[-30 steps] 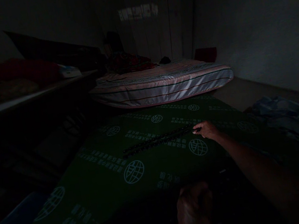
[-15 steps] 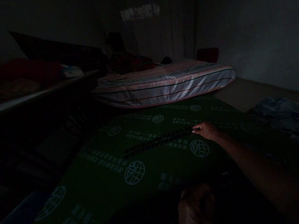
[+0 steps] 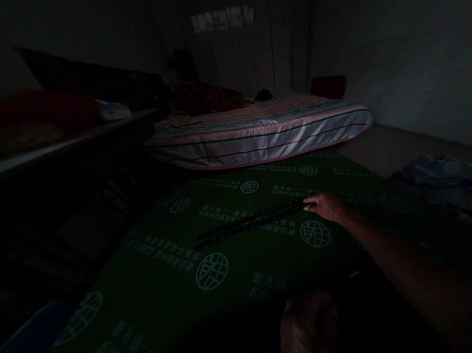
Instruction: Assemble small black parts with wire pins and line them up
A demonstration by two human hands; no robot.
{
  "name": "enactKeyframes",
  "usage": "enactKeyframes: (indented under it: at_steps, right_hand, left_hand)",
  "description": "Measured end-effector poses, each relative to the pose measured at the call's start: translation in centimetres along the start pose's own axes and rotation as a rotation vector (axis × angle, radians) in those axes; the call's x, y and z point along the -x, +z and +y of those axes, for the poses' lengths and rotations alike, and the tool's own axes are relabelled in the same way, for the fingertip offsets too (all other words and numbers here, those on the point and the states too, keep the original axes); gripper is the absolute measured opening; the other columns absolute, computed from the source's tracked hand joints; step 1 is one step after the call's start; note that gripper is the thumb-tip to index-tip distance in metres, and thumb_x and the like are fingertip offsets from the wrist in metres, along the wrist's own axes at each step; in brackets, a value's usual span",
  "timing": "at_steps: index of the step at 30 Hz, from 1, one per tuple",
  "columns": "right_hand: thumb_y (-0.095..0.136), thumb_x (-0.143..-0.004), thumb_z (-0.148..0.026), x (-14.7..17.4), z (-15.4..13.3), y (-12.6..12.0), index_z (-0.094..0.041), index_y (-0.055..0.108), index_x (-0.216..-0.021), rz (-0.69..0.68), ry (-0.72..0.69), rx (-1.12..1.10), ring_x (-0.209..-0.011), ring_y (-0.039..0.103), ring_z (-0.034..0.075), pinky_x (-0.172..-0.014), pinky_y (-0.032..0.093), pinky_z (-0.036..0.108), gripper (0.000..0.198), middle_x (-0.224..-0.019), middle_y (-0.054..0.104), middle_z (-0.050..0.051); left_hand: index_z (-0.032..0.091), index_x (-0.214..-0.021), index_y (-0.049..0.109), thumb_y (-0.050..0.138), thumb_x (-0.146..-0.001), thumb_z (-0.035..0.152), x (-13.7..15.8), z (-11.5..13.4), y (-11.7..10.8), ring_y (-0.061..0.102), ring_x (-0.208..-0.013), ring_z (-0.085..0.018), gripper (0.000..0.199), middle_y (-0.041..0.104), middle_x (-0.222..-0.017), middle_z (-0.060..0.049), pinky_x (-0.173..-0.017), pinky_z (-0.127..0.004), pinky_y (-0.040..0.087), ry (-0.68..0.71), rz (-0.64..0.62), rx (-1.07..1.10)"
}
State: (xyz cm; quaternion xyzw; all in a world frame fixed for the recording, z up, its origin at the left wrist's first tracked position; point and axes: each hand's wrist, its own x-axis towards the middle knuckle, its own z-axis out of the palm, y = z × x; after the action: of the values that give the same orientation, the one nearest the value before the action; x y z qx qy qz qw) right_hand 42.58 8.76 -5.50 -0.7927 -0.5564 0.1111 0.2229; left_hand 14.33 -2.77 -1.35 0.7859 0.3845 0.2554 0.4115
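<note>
On the green sheet (image 3: 155, 288), pinching dark strips (image 3: 253, 219) between closed fingertips of right hand (image 3: 324, 206), unable to judge left hand (image 3: 306, 331) in dimness, risking slippage from any slackening.

1. Shows bare right hand (image 3: 324, 207), bare wrist (image 3: 346, 219).
2. Has bare right forearm (image 3: 389, 256), slim at wrist, widening, fading into shadow.
3. Shows bare left hand (image 3: 306, 334), rounded in outline, partly shadowed.

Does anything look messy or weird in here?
Yes, maybe: the blue-and-white cloth on the right, beside the green printed sheet, is crumpled in a heap, as if dropped there. I see no spill, but much is too dark to tell.
</note>
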Motion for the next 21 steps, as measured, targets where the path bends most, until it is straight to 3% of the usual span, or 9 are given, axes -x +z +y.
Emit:
enactKeyframes:
  at_steps: [15, 21]
  right_hand:
    - [0.061, -0.077, -0.034, -0.01, 0.14, 0.08, -0.026, 0.066, -0.108, 0.007, 0.012, 0.015, -0.087, 0.065, 0.018, -0.075, 0.047, 0.026, 0.032, -0.102, 0.07, 0.002]
    - [0.06, -0.077, -0.035, 0.07, 0.28, 0.23, -0.025, 0.067, -0.107, 0.019, 0.02, 0.017, -0.081, 0.066, 0.017, -0.071, 0.048, 0.025, 0.032, -0.094, 0.072, 0.002]
  left_hand:
    - [0.024, -0.08, 0.07, 0.055, -0.075, 0.012, 0.05, -0.04, 0.17, 0.063, -0.075, -0.015, 0.021, 0.07, -0.081, 0.001, -0.068, -0.02, 0.049, 0.038, 0.013, -0.029]
    - [0.024, -0.081, 0.071, 0.055, -0.075, 0.013, 0.15, -0.12, 0.2, 0.063, -0.075, -0.015, 0.02, 0.07, -0.08, 0.001, -0.067, -0.02, 0.049, 0.022, 0.009, -0.017]
